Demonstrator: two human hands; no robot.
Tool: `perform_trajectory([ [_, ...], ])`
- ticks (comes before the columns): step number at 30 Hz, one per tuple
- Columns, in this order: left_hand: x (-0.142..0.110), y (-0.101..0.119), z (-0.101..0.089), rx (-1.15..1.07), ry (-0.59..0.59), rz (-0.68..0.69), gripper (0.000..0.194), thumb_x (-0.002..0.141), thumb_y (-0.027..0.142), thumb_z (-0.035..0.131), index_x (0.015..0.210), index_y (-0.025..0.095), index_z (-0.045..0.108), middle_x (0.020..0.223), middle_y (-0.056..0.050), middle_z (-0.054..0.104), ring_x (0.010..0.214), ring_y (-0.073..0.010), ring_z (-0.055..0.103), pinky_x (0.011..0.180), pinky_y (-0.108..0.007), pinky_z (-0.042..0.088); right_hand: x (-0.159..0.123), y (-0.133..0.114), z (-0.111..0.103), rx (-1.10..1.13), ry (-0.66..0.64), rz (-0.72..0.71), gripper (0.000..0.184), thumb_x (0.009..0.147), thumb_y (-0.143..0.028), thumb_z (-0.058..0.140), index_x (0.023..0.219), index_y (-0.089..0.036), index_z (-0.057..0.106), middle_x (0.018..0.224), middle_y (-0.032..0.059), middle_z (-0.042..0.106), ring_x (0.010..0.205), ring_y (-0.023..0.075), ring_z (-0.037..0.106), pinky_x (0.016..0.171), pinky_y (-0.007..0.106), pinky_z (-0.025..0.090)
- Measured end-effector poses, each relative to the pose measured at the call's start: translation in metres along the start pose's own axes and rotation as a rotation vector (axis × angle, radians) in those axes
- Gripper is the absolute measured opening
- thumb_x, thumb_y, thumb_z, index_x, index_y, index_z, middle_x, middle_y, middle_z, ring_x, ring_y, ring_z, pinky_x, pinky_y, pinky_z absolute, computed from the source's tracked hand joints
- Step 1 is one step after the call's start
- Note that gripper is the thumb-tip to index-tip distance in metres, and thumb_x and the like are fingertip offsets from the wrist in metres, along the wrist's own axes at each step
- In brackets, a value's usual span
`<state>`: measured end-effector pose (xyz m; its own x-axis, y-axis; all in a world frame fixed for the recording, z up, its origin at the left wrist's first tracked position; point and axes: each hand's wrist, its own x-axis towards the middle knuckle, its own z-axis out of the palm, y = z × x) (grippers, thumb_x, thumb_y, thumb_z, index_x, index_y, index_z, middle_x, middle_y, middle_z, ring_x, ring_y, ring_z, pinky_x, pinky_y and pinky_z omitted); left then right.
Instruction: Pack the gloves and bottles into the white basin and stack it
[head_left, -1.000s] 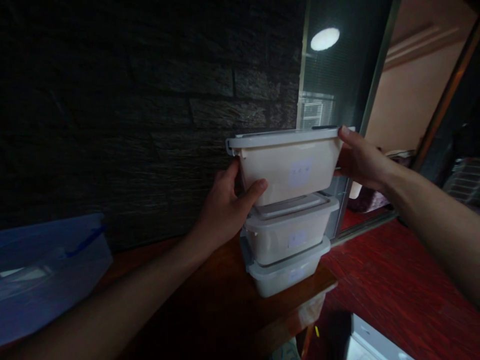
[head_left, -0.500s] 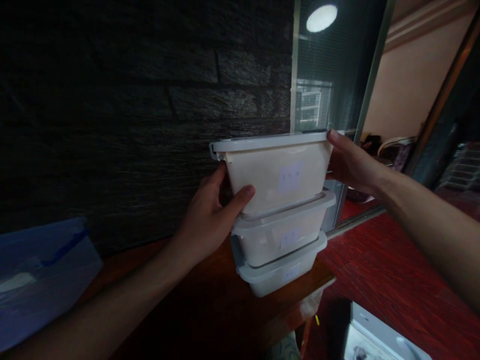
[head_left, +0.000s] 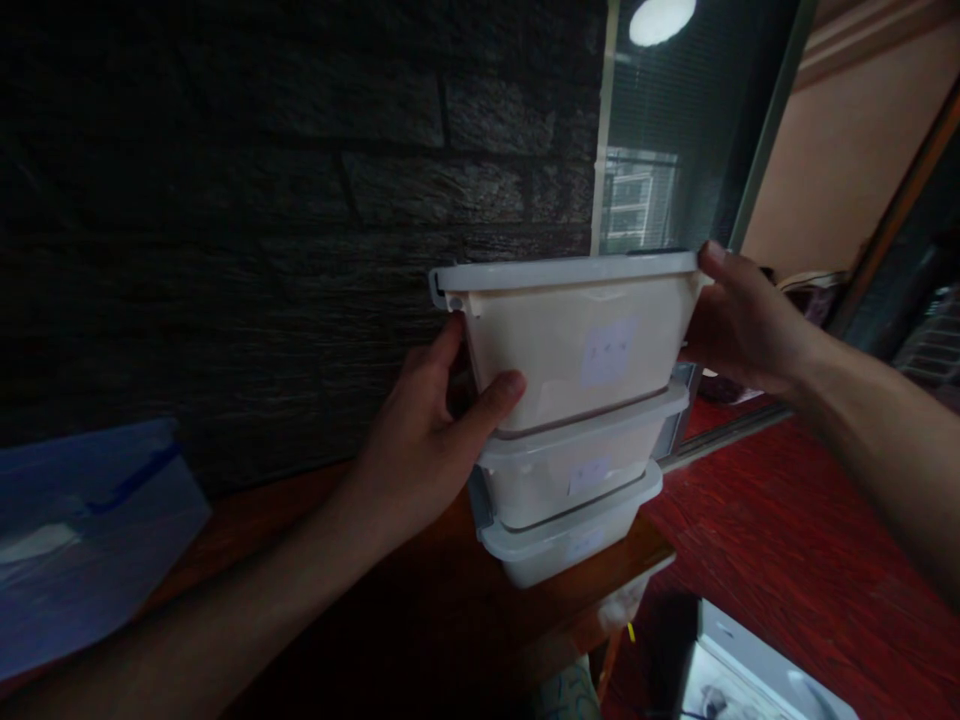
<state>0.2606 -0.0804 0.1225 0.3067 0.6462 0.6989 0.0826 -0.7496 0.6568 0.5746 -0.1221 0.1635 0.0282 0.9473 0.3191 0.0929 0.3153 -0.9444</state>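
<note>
Three lidded white plastic storage boxes are stacked at the corner of a wooden bench. My left hand (head_left: 431, 425) grips the left end of the top storage box (head_left: 547, 350), thumb on its front and fingers beneath the lid rim. At the opposite end, my right hand (head_left: 750, 315) holds the same box, its thumb at the lid's corner and the other fingers partly hidden behind. Below are the middle box (head_left: 536, 490) and the bottom box (head_left: 540, 565). Each box has a paper label on its front. Whether the top box touches the one below, I cannot tell.
The wooden bench (head_left: 420, 590) runs along a dark brick wall (head_left: 300, 220). On its left lies a translucent bluish bag or bin (head_left: 97, 540). A white box-shaped object (head_left: 757, 670) stands low on the right, over red flooring (head_left: 810, 500). Behind is a glass door (head_left: 675, 130).
The top box looks larger and sits a little farther right and higher, with both hands still on it. My right hand has shifted right with it. The view has moved slightly.
</note>
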Motion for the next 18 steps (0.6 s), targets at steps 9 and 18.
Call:
perform_trajectory([
  [9, -0.006, 0.002, 0.000, 0.222, -0.055, -0.021, 0.070, 0.092, 0.045, 0.069, 0.155, 0.029, 0.044, 0.142, -0.010, 0.058, 0.134, -0.0341, 0.053, 0.116, -0.059, 0.041, -0.003, 0.006, -0.004, -0.007, -0.074, -0.058, 0.066, 0.095, -0.075, 0.047, 0.133, -0.025, 0.064, 0.137, 0.0078, 0.069, 0.140, 0.0391, 0.051, 0.121, 0.063, 0.031],
  [18, -0.025, -0.011, 0.001, 0.376, -0.090, -0.014, 0.101, 0.083, 0.052, 0.078, 0.164, 0.027, 0.023, 0.158, -0.013, 0.037, 0.148, -0.0351, 0.037, 0.122, -0.055, 0.036, -0.002, 0.021, -0.005, 0.014, -0.126, -0.122, 0.061, 0.099, -0.068, 0.048, 0.139, -0.024, 0.061, 0.145, 0.0074, 0.064, 0.146, 0.0337, 0.047, 0.125, 0.057, 0.031],
])
